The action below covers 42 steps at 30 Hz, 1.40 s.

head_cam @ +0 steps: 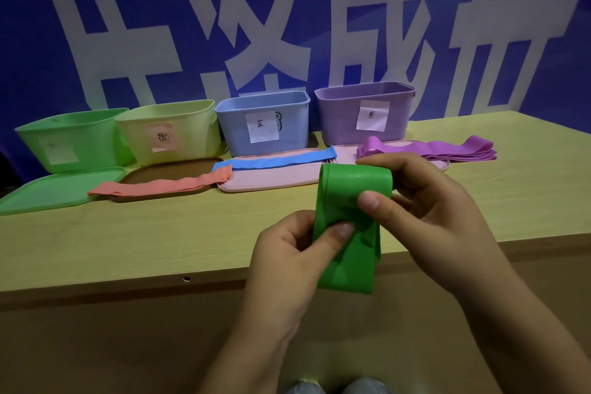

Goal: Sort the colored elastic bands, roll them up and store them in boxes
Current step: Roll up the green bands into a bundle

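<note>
At frame centre we pinched the green band (pixel 348 233), hanging vertically, with left hand (pixel 287 253) and right hand (pixel 425 211) over the table (pixel 160 233) edge.

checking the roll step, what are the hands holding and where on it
Both hold the green band: right hand at the rolled top, left hand pinching just below.

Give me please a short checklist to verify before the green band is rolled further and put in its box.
1. Both hands hold the green band: ok, left hand pinches the hanging part, right hand grips the rolled top.
2. Roll started: ok, top end is curled over.
3. Roll finished: not ok, a long tail hangs below the table edge.
4. Green box open: ok, its green lid lies in front.
5. Green box empty inside: cannot tell.
</note>
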Motion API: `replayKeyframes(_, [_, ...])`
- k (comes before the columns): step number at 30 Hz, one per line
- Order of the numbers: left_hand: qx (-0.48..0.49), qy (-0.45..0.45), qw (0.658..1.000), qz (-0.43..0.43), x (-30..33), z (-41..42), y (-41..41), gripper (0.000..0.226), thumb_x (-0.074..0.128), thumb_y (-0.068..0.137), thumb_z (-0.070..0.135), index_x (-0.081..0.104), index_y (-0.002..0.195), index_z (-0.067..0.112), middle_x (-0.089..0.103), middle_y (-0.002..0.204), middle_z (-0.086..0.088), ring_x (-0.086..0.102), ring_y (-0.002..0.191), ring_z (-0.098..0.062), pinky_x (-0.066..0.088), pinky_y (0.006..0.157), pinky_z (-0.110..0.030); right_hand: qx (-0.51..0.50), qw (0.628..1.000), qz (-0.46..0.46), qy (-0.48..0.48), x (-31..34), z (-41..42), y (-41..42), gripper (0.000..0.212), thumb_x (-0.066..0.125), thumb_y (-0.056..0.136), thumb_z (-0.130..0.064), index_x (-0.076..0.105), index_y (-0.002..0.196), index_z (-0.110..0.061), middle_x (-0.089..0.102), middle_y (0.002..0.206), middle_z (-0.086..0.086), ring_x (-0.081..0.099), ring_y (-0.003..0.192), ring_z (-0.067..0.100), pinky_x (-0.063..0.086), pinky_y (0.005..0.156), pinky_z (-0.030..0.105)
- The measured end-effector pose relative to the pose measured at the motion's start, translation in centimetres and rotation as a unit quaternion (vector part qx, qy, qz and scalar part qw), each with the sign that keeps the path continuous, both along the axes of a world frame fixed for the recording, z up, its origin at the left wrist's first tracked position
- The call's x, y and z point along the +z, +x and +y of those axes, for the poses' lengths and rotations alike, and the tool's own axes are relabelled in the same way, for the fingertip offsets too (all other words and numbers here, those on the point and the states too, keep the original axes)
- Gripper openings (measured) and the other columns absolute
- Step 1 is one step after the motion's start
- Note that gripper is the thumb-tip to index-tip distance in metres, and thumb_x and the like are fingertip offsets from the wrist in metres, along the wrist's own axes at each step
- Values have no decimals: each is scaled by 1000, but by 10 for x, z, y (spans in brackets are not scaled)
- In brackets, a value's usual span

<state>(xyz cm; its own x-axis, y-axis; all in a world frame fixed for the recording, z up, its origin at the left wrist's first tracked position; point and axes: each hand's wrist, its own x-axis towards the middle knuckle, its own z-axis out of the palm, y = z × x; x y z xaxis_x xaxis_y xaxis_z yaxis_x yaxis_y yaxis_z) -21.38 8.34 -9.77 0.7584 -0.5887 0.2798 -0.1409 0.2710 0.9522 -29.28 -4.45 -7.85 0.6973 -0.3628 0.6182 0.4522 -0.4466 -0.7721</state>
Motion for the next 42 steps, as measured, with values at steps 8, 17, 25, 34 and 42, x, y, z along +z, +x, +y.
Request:
replayKeyframes(8, [26, 1, 999, -32, -7, -5, -7, 15, 69, 70, 28, 71, 83, 21, 73, 79, -6, 68, 75, -20, 56, 70, -38, -64, 997, -13, -49, -7, 2, 1, 32, 62, 74, -42, 59, 105, -34, 65, 102, -17, 62, 102, 9, 50, 91, 37])
replayKeyframes(17, [28, -17, 999, -40, -9, -2, -4, 17, 70, 69, 24, 74, 85, 27, 74, 77, -2, 69, 73, -12, 56, 67, -29, -73, 992, -11, -107, -18, -3, 6, 34, 61, 77, -41, 56, 110, -38, 62, 108, -16, 59, 106, 11, 48, 90, 24])
replayKeyframes(25, [27, -37, 999, -13, -8, 4, 1, 51, 80, 43, 64, 76, 78, 26, 74, 77, -3, 69, 73, -14, 56, 64, -28, -25, 990, 14, -137, -16, -5, 7, 35, 64, 73, -41, 54, 107, -43, 60, 111, -17, 56, 112, 7, 47, 93, 24])
replayKeyframes(34, [28, -41, 999, -2, 2, 7, 1, 14, 81, 64, 26, 77, 76, 24, 74, 74, -3, 69, 67, -12, 53, 57, -23, 107, 986, 125, -19, 3, -11, -1, 45, 61, 78, -53, 59, 116, -30, 66, 108, -6, 63, 100, 7, 53, 81, 21])
replayKeyframes(42, [-59, 34, 998, 3, 9, 17, 15, 24, 70, 55, 19, 75, 78, 19, 76, 81, -1, 71, 77, -10, 55, 62, -20, 79, 991, 103, -27, 0, -4, -1, 35, 61, 73, -45, 65, 104, -29, 68, 98, -8, 64, 93, 7, 55, 75, 23])
